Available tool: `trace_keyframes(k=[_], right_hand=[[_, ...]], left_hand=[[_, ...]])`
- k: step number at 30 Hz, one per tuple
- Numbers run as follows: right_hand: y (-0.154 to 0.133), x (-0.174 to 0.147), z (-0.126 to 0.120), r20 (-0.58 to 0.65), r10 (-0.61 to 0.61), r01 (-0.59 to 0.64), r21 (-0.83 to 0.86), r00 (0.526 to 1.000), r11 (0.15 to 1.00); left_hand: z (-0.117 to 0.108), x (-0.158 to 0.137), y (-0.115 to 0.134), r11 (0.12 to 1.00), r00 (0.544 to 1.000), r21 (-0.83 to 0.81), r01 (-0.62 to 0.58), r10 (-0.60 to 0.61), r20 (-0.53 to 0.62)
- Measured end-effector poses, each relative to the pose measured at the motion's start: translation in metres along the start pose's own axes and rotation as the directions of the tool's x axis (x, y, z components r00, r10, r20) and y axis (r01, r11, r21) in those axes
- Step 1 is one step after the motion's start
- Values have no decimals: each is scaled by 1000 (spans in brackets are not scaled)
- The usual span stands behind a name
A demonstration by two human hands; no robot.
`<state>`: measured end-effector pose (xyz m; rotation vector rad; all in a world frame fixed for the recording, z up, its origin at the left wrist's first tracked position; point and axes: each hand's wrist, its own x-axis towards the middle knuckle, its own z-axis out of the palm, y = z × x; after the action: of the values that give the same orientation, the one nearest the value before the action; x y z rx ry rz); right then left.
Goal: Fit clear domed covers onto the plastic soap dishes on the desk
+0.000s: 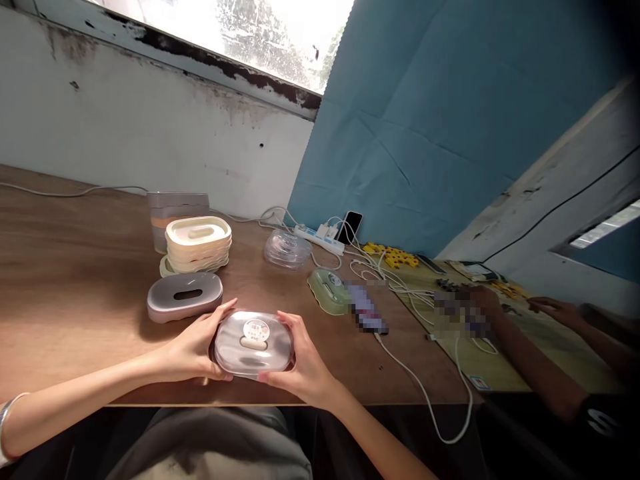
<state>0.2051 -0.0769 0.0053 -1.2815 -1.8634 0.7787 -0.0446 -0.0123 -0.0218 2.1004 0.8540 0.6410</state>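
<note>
Counter (65,287) spans the lower view from nine o'clock to three, and the person is working close to its front edge, at six. The left hand (195,350) grasps the box (254,360) by its nine o'clock end, the right hand (306,363) by its three o'clock end; neither is nearer, with thumbs along the near side and fingers reaching to the far corners. So the box lies between them, its long axis running roughly nine to three. From it, a cream stack (197,248) stands at eleven, a mauve cover (167,303) at ten, just beside the left hand and lying much the same way, and a green lid (327,293) at two, beyond the right hand.

Over at three, another worker's arms (535,363) are half lost in shadow, and whatever is handled there is blurred. The box's underside is hidden; I can't tell whether it rests flat or is held slightly up. Its sticker (257,330) is too small to read.
</note>
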Motion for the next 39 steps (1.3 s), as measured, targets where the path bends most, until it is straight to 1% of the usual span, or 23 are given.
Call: trace_keyframes(k=[2, 4, 7, 10, 14, 18, 24, 27, 30, 34, 37, 39], right_hand=[[-4, -1, 0, 7, 8, -7, -45, 1000, 999], [-7, -2, 0, -3, 53, -53, -53, 999, 997], [-8, -5, 1, -32, 156, -158, -58, 987, 986], [-10, -7, 2, -38, 207, -209, -87, 978, 974], [-17, -5, 1, -24, 212, -214, -126, 977, 969], [-26, 3, -6, 52, 206, -193, -184, 977, 964], [-36, 11, -14, 152, 111, -68, -263, 982, 962], [-36, 10, -13, 153, 118, -72, -279, 981, 958], [-33, 9, -11, 139, 95, -58, -248, 986, 967], [-24, 8, -6, 123, 61, -40, -169, 991, 985], [-15, 6, 0, 64, 26, -19, -104, 998, 994], [-10, 4, 5, 3, 19, -18, -83, 1000, 996]], left_hand=[[0, 0, -3, 999, 1000, 40, -21, 22, -7], [-1, 0, -4, 998, 999, 47, -38, 39, -6], [-3, 1, -1, 997, 998, -28, -68, 68, -2], [-5, 1, 3, 994, 999, -100, -41, 41, -4], [-6, 1, 9, 992, 1000, -128, -20, 22, 16], [-8, 1, 16, 986, 999, -170, 0, 5, 34], [-10, 1, 17, 986, 999, -167, -2, 10, 44], [-11, 1, 18, 993, 998, -118, 24, -17, 60], [-11, 1, 22, 998, 996, -37, 56, -53, 75], [-11, 1, 24, 994, 996, 108, 9, -19, 86], [-10, -2, 17, 981, 995, 191, -9, -11, 100], [-7, -6, 9, 978, 997, 209, -26, 10, 79]])
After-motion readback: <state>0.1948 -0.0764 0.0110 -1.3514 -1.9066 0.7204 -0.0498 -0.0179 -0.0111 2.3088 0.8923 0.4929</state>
